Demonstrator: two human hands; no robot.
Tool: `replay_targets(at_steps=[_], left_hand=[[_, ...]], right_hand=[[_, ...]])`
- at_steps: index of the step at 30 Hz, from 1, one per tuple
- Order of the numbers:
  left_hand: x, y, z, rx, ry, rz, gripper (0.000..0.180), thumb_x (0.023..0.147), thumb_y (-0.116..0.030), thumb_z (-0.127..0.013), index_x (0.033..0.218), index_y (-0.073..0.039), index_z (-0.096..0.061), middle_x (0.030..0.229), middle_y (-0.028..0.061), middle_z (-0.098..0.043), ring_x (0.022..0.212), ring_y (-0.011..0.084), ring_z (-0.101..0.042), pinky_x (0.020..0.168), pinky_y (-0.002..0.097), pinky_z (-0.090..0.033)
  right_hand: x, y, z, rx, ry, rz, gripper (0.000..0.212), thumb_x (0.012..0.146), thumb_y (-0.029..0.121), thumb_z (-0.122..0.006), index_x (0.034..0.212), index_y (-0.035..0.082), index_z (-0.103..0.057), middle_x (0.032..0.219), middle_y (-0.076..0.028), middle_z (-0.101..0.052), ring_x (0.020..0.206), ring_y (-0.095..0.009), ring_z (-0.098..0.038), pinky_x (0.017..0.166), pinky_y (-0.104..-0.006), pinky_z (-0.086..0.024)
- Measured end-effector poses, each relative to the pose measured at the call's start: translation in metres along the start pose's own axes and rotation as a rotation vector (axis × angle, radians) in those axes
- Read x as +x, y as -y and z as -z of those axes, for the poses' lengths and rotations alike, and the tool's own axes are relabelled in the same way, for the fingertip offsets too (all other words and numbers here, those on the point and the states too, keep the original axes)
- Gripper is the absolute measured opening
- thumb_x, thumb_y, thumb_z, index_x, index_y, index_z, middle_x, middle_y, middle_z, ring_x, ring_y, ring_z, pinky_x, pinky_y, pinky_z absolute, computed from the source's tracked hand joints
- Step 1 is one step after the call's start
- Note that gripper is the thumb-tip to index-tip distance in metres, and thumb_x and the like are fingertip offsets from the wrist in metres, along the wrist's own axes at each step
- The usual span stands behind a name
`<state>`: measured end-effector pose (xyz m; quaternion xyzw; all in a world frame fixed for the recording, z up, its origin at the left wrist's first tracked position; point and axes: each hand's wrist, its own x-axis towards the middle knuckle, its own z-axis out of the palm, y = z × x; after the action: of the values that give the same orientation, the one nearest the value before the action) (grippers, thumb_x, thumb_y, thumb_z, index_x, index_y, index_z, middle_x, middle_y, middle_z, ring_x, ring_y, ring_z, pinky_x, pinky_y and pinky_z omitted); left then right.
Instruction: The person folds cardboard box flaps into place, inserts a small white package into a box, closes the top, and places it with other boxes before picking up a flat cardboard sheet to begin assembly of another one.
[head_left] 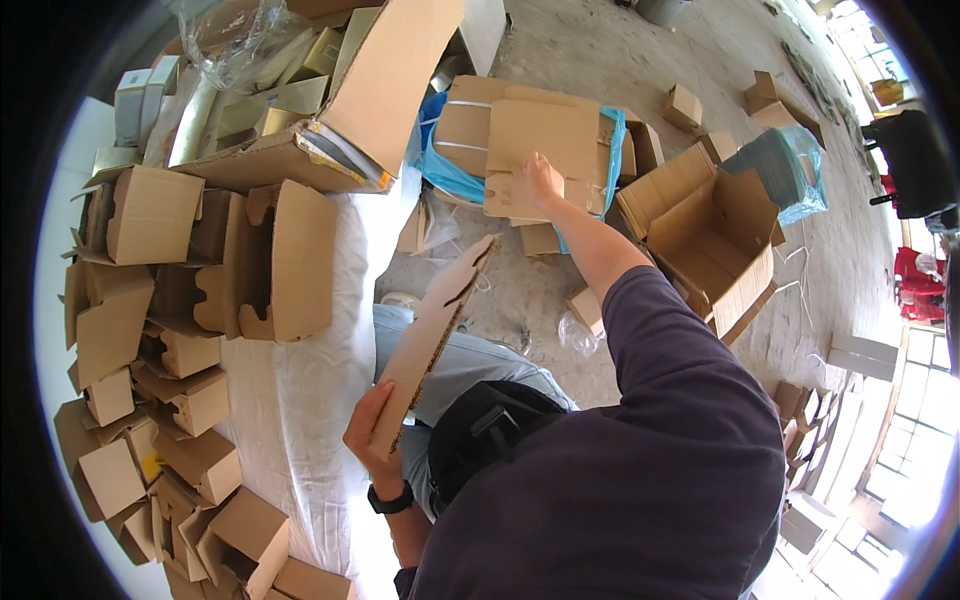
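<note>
Cardboard everywhere. Left hand (368,432) clamps the lower end of a flat die-cut blank (432,335), held edge-up over the lap so it stays clear. Right hand (541,180) reaches out, fingers pinching the top sheet (540,150) of the flat stack (480,125) on blue plastic wrap (450,180) on the floor. Folded boxes (150,300) pile on the white-covered surface (300,400) at left; open carton (715,240) sits right of the stack

I'm looking down into a packing workshop — bare concrete floor (600,60), folded small cartons (150,215) heaped on a white sheet (300,400), flat cardboard blanks (530,140), open shipping box (715,250) — big windows (910,420) along one side
</note>
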<state>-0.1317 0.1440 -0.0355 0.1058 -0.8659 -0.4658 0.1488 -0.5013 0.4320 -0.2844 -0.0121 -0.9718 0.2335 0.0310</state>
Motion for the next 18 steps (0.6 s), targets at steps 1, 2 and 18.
replay_targets(at_steps=[1,2,18], left_hand=[[0.001,0.002,0.001,-0.015,-0.004,-0.003,0.024,0.080,0.003,-0.057,0.101,0.003,-0.069,0.101,0.0147,-0.071,0.092,0.0239,-0.067,0.086,0.0320,-0.051],[0.001,0.005,0.001,-0.015,-0.012,0.010,0.024,0.080,0.004,-0.057,0.101,0.003,-0.069,0.100,0.0148,-0.071,0.092,0.0240,-0.068,0.085,0.0316,-0.051],[-0.006,0.009,0.008,-0.004,-0.038,0.040,0.026,0.083,0.006,-0.053,0.104,0.004,-0.068,0.100,0.0153,-0.070,0.090,0.0234,-0.068,0.082,0.0293,-0.052]], right_hand=[[0.001,-0.002,-0.001,0.088,0.009,-0.072,0.010,0.090,0.018,-0.052,0.096,0.011,-0.055,0.096,-0.016,-0.062,0.089,-0.035,-0.063,0.070,-0.0468,-0.050],[0.001,-0.004,-0.002,0.176,0.017,-0.145,0.010,0.090,0.018,-0.053,0.098,0.011,-0.054,0.095,-0.017,-0.064,0.091,-0.036,-0.063,0.070,-0.0469,-0.051],[-0.108,0.014,-0.017,1.591,0.460,-1.025,0.006,0.092,0.008,-0.057,0.093,0.002,-0.058,0.079,-0.007,-0.061,0.068,-0.016,-0.059,0.060,-0.0298,-0.054]])
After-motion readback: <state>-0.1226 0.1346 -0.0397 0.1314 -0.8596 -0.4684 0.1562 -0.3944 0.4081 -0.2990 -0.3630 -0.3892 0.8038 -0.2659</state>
